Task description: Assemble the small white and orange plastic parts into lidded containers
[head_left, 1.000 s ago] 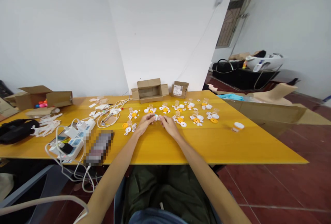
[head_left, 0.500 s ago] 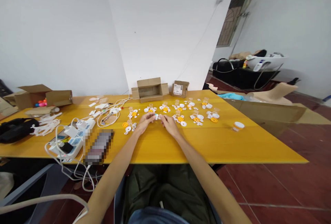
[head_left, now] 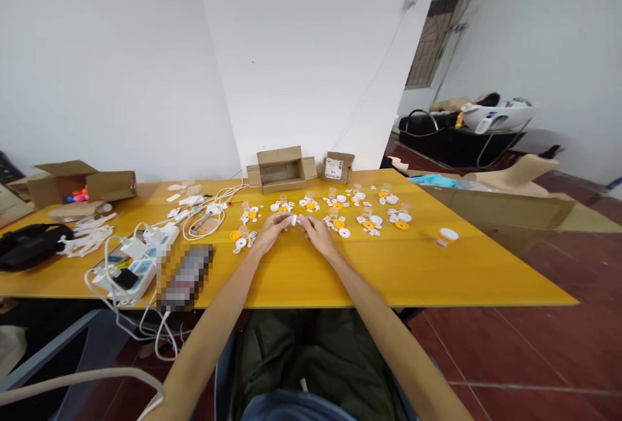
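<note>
White and small, the piece with a blue-green edge (head_left: pixel 294 219) is between the two hands, over the middle of a yellow-brown wooden desk (head_left: pixel 413 272). I judge that it is not yet joined to another part, but it is too small to be sure. The left hand (head_left: pixel 276 225) has bent fingers and pinches this piece at the fingertips. The right hand (head_left: pixel 313 227) is half closed too, its fingertips just beside the piece; whether they grip or only touch it, I cannot tell.

Around and beyond the hands, loose parts lie in separate groups: clear plastic cups (head_left: pixel 406 208), orange round plastic wheels (head_left: pixel 402 225), white round discs (head_left: pixel 345 233) and little white marked pieces (head_left: pixel 374 233). These groups look not assembled, so much seems left. Well apart at the right, one translucent tub with a white lid (head_left: pixel 448 236) appears closed, with something orange inside.

Against the wall stand an open brown cardboard box (head_left: pixel 284 184) and a smaller brown box with a white label (head_left: pixel 345 165).
</note>
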Demonstrator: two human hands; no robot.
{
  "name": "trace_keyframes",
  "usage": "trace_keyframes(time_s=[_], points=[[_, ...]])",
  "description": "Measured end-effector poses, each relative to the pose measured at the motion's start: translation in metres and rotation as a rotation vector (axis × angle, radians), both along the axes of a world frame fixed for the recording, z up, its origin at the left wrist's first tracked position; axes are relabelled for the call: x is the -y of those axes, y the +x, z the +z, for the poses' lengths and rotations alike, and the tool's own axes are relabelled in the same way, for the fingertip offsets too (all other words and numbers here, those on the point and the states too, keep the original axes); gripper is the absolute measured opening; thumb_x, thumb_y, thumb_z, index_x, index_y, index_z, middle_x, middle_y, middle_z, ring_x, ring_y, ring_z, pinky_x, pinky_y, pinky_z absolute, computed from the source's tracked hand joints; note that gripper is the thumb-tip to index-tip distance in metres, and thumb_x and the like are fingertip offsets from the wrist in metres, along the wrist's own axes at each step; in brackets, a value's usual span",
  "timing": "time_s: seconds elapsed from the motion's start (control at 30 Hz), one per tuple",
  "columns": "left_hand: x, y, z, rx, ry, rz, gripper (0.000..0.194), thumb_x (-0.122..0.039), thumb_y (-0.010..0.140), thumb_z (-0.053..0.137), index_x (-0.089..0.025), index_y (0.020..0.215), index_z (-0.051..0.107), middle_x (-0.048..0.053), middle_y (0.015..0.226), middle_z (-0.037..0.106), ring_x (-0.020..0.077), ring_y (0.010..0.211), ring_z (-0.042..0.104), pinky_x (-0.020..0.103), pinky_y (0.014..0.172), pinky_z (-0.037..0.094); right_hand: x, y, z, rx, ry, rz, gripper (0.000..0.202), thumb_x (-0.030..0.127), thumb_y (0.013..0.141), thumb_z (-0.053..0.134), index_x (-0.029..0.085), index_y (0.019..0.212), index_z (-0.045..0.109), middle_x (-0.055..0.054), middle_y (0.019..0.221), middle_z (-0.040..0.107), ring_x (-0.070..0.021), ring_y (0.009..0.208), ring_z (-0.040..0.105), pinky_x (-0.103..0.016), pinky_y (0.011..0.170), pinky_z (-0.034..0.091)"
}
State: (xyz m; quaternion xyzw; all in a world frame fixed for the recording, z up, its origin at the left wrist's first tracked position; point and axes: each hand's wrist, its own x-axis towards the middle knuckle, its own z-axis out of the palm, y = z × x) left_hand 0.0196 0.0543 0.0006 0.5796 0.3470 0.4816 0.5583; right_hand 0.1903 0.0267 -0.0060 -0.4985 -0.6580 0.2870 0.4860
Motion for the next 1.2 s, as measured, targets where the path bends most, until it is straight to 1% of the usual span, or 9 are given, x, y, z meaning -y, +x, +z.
trace_keyframes(time_s=[0.1, 0.17, 0.27, 0.4, 0.47, 0.63, 0.87, 1.07, 1.2], points=[[0.0005, -0.0027, 0.0021, 0.05, 0.007, -0.027, 0.039, -0.037, 0.065, 0.088, -0.022, 0.099, 0.077, 0.005, 0.106, 0.075, 0.0224, 0.104, 0.064, 0.032, 0.089, 0.046, -0.001, 0.0001, -0.0011, -0.007, -0.005, -0.004, 0.051, 0.064, 0.092, 0.039, 0.024, 0.065, 0.053, 0.002, 0.057, 0.059, -0.017, 0.053, 0.057, -0.029, 0.06, 0.046], [0.0004, -0.0032, 0.0026, 0.075, 0.005, -0.033, 0.037, -0.035, 0.067, 0.087, -0.023, 0.1, 0.076, 0.005, 0.109, 0.074, 0.0227, 0.107, 0.063, 0.032, 0.091, 0.046, -0.0013, -0.0005, -0.0019, -0.01, 0.002, -0.008, 0.051, 0.064, 0.092, 0.039, 0.024, 0.064, 0.052, 0.002, 0.056, 0.058, -0.0171, 0.053, 0.056, -0.029, 0.06, 0.046], [-0.0003, -0.0013, 0.0015, 0.058, -0.007, -0.008, 0.032, -0.043, 0.073, 0.083, -0.022, 0.095, 0.076, 0.005, 0.1, 0.074, 0.0214, 0.098, 0.064, 0.031, 0.084, 0.047, -0.0011, -0.0017, -0.0025, -0.01, 0.007, -0.013, 0.051, 0.064, 0.093, 0.039, 0.024, 0.063, 0.051, 0.002, 0.055, 0.057, -0.0171, 0.053, 0.056, -0.029, 0.059, 0.046], [0.0003, 0.0014, 0.0008, -0.002, -0.026, -0.004, 0.035, -0.053, 0.074, 0.079, -0.019, 0.085, 0.075, 0.005, 0.086, 0.073, 0.019, 0.084, 0.064, 0.03, 0.076, 0.047, -0.0001, -0.0017, -0.0011, -0.009, 0.009, -0.009, 0.052, 0.066, 0.092, 0.039, 0.024, 0.063, 0.051, 0.002, 0.056, 0.057, -0.0169, 0.053, 0.056, -0.029, 0.059, 0.045], [0.0014, 0.001, 0.0021, 0.001, -0.026, -0.004, 0.033, -0.049, 0.071, 0.082, -0.02, 0.087, 0.076, 0.004, 0.089, 0.073, 0.0188, 0.086, 0.064, 0.029, 0.076, 0.047, 0.0004, -0.0012, 0.0, -0.012, 0.004, -0.001, 0.053, 0.067, 0.091, 0.039, 0.024, 0.064, 0.051, 0.002, 0.056, 0.058, -0.0165, 0.053, 0.056, -0.028, 0.058, 0.045], [0.0038, -0.0015, 0.0058, 0.063, 0.0, -0.033, 0.036, -0.035, 0.065, 0.087, -0.023, 0.098, 0.077, 0.004, 0.107, 0.074, 0.022, 0.104, 0.063, 0.03, 0.087, 0.046, 0.001, -0.0013, 0.0012, -0.015, -0.002, -0.004, 0.053, 0.067, 0.092, 0.039, 0.024, 0.064, 0.051, 0.002, 0.055, 0.058, -0.0167, 0.053, 0.056, -0.028, 0.058, 0.044], [0.0036, 0.0034, 0.0039, 0.02, -0.029, 0.003, 0.037, -0.053, 0.074, 0.079, -0.019, 0.087, 0.076, 0.005, 0.089, 0.073, 0.0201, 0.086, 0.064, 0.031, 0.078, 0.047, 0.0002, -0.0016, -0.0002, -0.027, 0.025, 0.003, 0.054, 0.069, 0.091, 0.039, 0.024, 0.064, 0.05, 0.002, 0.054, 0.058, -0.016, 0.052, 0.054, -0.028, 0.057, 0.044], [0.0053, 0.0005, 0.0066, 0.06, -0.019, 0.017, 0.034, -0.038, 0.065, 0.088, -0.021, 0.093, 0.077, 0.004, 0.098, 0.074, 0.0197, 0.093, 0.064, 0.028, 0.08, 0.046, -0.0005, -0.001, -0.0004, -0.019, 0.01, 0.003, 0.053, 0.068, 0.091, 0.039, 0.024, 0.064, 0.05, 0.003, 0.054, 0.056, -0.0155, 0.052, 0.054, -0.028, 0.058, 0.043], [0.0059, 0.0008, 0.0078, 0.077, -0.029, 0.025, 0.033, -0.043, 0.069, 0.084, -0.021, 0.093, 0.077, 0.004, 0.097, 0.073, 0.0197, 0.093, 0.063, 0.029, 0.079, 0.046, 0.0009, -0.0017, 0.0017, -0.032, -0.005, 0.003, 0.052, 0.068, 0.089, 0.039, 0.024, 0.065, 0.05, 0.002, 0.057, 0.058, -0.0154, 0.051, 0.054, -0.028, 0.058, 0.043]])
